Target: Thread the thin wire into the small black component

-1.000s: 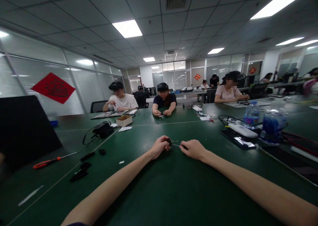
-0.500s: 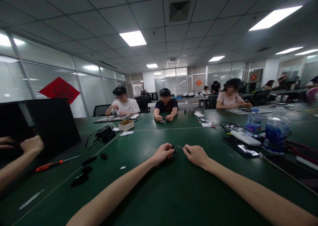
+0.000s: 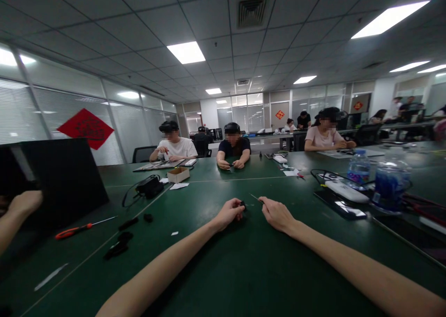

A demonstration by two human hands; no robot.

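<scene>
My left hand (image 3: 229,215) is closed, pinching a small black piece (image 3: 243,205) just above the green table; its kind is too small to make out. Facing it, my right hand (image 3: 278,216) grips a thin, pointed metal tool (image 3: 255,197). The tool's tip points up and left, and a gap separates it from the black piece. Fingers hide the tool's other end. A small white scrap (image 3: 174,233) lies on the table left of my left forearm.
At left lie an orange-handled screwdriver (image 3: 75,230), several black pieces (image 3: 118,247) and a black box-like panel (image 3: 66,182). A small cardboard box (image 3: 178,175) stands ahead. Right are a phone (image 3: 336,205), a white device (image 3: 346,191) and bottles (image 3: 358,168). Co-workers sit opposite; another person's hand (image 3: 26,203) is at left.
My right hand has drawn slightly away to the right, and the tool's tip has moved off the black piece and tilted upward. My left hand stays almost in place. The neighbour's hand shifted left.
</scene>
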